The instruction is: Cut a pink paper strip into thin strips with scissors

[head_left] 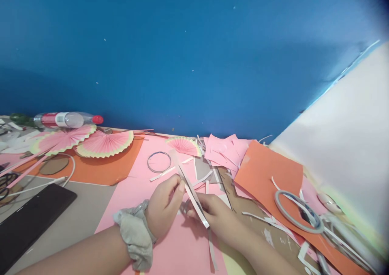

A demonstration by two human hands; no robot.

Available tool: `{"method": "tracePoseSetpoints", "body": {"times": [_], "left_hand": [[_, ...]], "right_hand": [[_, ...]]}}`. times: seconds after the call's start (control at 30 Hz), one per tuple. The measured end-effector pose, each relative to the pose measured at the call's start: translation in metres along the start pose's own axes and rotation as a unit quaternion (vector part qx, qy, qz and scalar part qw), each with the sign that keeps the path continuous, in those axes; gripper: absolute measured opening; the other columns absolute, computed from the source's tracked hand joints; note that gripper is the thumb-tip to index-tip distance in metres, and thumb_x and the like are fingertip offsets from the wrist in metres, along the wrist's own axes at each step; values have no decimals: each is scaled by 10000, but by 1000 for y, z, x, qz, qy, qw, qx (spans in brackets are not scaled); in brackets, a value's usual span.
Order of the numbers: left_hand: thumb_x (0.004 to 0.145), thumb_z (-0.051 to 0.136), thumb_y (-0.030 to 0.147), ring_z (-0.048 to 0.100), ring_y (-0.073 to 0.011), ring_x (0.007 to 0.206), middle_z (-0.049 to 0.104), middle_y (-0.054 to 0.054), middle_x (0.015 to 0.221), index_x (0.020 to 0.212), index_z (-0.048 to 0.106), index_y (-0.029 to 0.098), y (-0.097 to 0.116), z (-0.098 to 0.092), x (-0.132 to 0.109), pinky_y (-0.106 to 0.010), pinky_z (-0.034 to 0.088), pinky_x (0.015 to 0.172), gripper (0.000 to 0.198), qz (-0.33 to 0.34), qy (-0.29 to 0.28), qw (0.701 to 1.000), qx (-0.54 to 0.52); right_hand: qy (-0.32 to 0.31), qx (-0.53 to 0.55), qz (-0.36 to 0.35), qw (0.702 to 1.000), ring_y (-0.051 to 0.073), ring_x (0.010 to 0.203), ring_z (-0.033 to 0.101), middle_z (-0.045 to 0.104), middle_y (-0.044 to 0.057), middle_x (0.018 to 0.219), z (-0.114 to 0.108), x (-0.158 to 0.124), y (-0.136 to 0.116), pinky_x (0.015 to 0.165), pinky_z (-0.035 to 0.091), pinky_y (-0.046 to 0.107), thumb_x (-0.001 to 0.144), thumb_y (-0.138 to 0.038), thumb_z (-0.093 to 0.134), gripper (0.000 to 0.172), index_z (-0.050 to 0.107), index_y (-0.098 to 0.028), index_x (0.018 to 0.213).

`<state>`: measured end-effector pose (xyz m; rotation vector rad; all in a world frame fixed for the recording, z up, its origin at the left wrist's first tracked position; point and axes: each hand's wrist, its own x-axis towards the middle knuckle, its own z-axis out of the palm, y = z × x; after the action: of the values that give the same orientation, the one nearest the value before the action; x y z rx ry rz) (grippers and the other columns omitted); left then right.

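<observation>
A thin white strip point(194, 198) stands on edge between my two hands, tilted from upper left to lower right. My left hand point(166, 202), with a grey scrunchie point(135, 234) at the wrist, pinches it near its middle. On the strip's right side my right hand point(211, 214) has its fingers closed; they are partly hidden behind the strip, and whether they grip it is unclear. Beneath both hands lies pink paper point(173, 242). A tape ring point(159, 162) and a pleated pink fan point(184, 146) rest beyond them.
At left are a black phone point(33, 222), two larger pleated fans point(105, 143) and a plastic bottle point(71, 120) on its side. Orange paper point(270, 173), a grey tape roll point(299, 211) and white scraps lie at right. A blue wall point(182, 56) rises behind.
</observation>
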<state>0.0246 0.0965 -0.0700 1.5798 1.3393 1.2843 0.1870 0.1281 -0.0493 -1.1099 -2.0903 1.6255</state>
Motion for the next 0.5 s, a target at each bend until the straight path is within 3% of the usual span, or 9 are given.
{"method": "tracePoseSetpoints", "body": {"times": [0.5], "left_hand": [[933,322,263,331,-106,568,348,42,613,661,338,193,3,0,-2,-247,304,553,280,-16,-11,1000,-11]], "right_hand": [[-9,6,7,1000,116,628,336,421,-26,680,0,-1,-5,572,291,230,837,-388,559,254,499,-164,732]]}}
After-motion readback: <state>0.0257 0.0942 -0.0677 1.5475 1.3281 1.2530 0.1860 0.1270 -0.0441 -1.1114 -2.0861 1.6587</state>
